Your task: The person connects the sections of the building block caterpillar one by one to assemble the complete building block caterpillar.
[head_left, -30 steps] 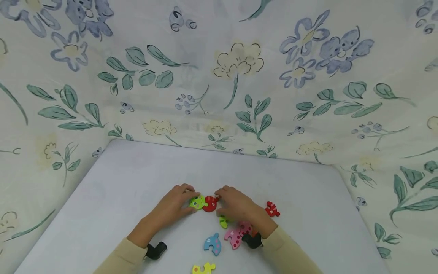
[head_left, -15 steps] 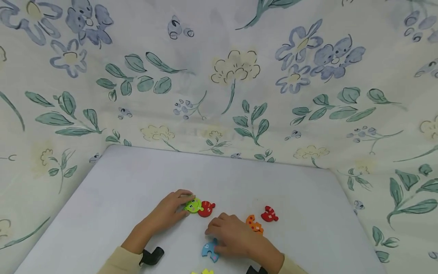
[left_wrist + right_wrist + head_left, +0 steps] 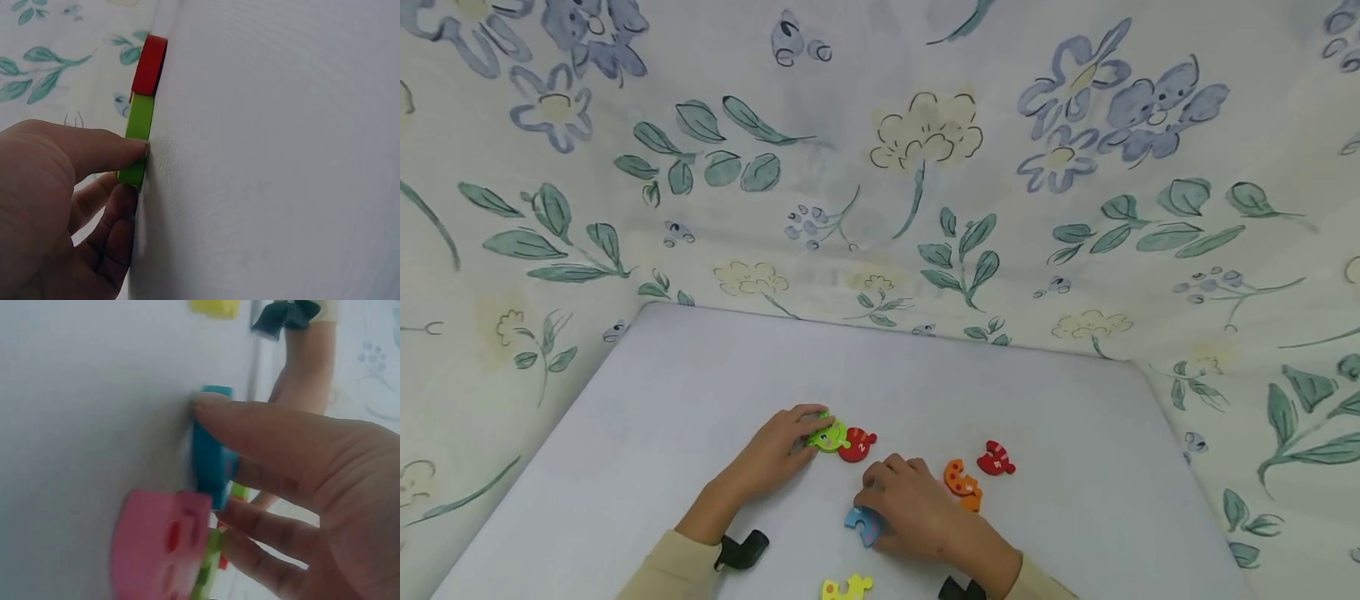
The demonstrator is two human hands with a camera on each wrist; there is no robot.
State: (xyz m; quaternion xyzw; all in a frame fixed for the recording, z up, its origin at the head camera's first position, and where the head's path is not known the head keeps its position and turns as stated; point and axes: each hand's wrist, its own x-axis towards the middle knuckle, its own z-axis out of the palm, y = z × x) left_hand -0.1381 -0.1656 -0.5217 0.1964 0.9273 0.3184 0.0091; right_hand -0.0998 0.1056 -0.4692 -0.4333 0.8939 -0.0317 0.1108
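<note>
Pinching, with the left hand [image 3: 777, 450], a flat lime-green smiling-face piece [image 3: 830, 439] — joined to a round red piece [image 3: 854, 448] — and, with the right hand [image 3: 913, 512], a notched blue piece [image 3: 863, 525].

The left hand [image 3: 40, 187] pinches a green piece [image 3: 140, 115], the thumb [image 3: 109, 152] across its side with the tip down by the white worktop [image 3: 269, 169]. The other fingers [image 3: 119, 212] are bent around the piece's near end. A red piece [image 3: 149, 65] sits end to end with the green one, touching it on the side away from the hand. Both show their thick, plain edges, low against the worktop. A soft shadow [image 3: 150, 231] falls on the worktop beside the fingers. Beyond the edge of the worktop, past the pieces, is pale cloth [image 3: 94, 94] printed with green leaves [image 3: 42, 83].
</note>
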